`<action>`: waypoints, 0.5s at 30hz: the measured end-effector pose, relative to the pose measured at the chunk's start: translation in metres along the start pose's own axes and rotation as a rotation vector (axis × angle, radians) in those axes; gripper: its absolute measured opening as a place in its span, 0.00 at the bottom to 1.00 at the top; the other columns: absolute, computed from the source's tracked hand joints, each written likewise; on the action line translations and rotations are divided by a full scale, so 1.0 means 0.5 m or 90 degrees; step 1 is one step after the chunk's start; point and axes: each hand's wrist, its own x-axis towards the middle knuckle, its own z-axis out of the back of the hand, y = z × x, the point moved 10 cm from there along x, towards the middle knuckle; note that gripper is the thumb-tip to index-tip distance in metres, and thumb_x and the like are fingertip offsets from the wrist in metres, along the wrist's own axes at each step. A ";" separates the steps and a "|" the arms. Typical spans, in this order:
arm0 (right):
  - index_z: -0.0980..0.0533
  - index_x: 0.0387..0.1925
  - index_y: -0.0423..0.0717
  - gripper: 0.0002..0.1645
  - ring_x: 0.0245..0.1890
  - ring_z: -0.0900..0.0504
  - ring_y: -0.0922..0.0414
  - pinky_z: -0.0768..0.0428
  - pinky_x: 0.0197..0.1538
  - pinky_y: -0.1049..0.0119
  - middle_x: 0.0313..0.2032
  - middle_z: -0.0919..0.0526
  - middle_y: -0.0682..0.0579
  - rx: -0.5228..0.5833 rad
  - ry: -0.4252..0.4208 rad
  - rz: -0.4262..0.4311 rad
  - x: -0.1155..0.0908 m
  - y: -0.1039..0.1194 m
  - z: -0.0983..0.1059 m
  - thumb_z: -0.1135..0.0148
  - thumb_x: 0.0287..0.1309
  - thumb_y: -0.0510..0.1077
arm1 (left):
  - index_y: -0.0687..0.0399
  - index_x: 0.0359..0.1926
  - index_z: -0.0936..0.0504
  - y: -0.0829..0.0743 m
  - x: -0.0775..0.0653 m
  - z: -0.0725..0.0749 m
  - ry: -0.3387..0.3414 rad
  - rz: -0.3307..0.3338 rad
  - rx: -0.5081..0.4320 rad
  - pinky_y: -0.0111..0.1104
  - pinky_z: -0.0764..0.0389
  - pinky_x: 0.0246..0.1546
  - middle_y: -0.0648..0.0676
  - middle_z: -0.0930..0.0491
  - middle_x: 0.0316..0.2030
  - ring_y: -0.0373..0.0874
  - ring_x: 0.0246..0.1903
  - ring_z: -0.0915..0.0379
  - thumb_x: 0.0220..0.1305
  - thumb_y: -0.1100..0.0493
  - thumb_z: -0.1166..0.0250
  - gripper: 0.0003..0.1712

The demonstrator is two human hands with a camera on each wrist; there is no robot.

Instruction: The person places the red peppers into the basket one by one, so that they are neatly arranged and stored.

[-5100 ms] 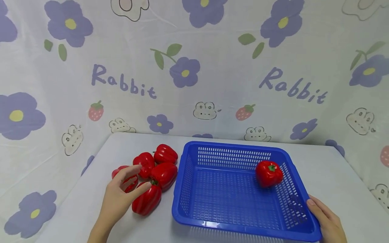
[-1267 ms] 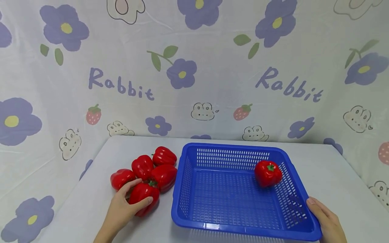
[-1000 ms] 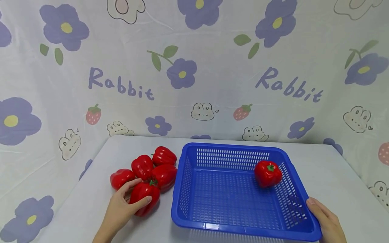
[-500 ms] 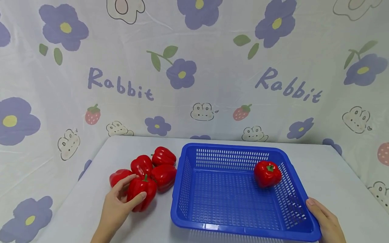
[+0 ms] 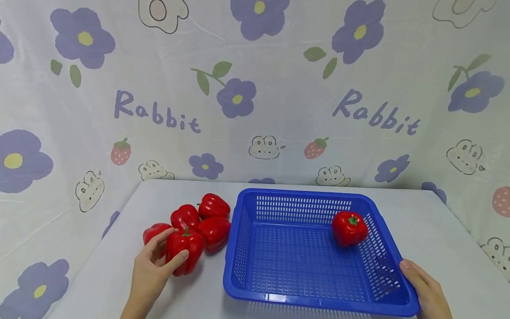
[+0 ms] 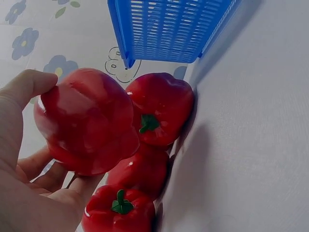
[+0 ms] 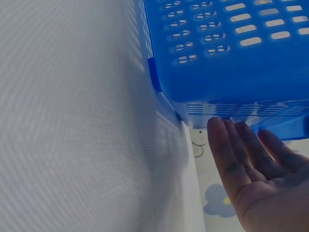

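A glossy red bell pepper [image 5: 185, 252] with a green stem, stem pointing up, is in the left hand [image 5: 149, 270]. The thumb lies on its near side and the fingers curl round the back, as the left wrist view also shows for the held bell pepper [image 6: 87, 121]. Several other red bell peppers [image 5: 215, 234] lie clustered just behind and beside it. The right hand [image 5: 428, 290] touches the right side of a blue plastic basket [image 5: 318, 302]. In the right wrist view its fingers [image 7: 258, 154] are extended, tips at the basket wall [image 7: 207, 77].
One red bell pepper [image 5: 349, 228] sits inside the basket near its back right corner. The basket stands on a white table [image 5: 434, 226], right of the pepper cluster. A white cloth [image 5: 279, 57] printed with flowers and "Rabbit" hangs behind.
Earlier the left hand hovered over the cluster; it then gripped the front bell pepper, tipped its stem upward and drew it slightly up and left. The right hand stays at the basket.
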 end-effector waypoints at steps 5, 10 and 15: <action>0.25 0.35 0.77 0.06 0.36 0.14 0.54 0.15 0.38 0.53 0.36 0.15 0.61 -0.006 -0.003 -0.009 0.002 -0.003 0.002 0.47 0.70 0.59 | 0.50 0.66 0.29 0.001 -0.002 0.001 -0.010 0.004 -0.002 0.42 0.24 0.51 0.55 0.30 0.62 0.52 0.59 0.33 0.52 0.45 0.23 0.43; 0.24 0.33 0.79 0.09 0.36 0.14 0.54 0.15 0.37 0.53 0.36 0.15 0.61 -0.012 -0.001 -0.008 0.003 -0.004 0.002 0.47 0.71 0.59 | 0.49 0.66 0.29 -0.001 -0.005 0.004 -0.022 0.003 -0.008 0.41 0.24 0.51 0.54 0.30 0.61 0.51 0.58 0.32 0.50 0.44 0.23 0.43; 0.24 0.33 0.80 0.10 0.35 0.14 0.53 0.15 0.37 0.53 0.35 0.15 0.61 -0.011 -0.001 -0.002 0.003 -0.003 0.004 0.47 0.71 0.59 | 0.50 0.65 0.28 -0.002 -0.004 0.007 -0.033 -0.005 -0.016 0.41 0.23 0.50 0.54 0.29 0.60 0.50 0.56 0.31 0.52 0.44 0.24 0.42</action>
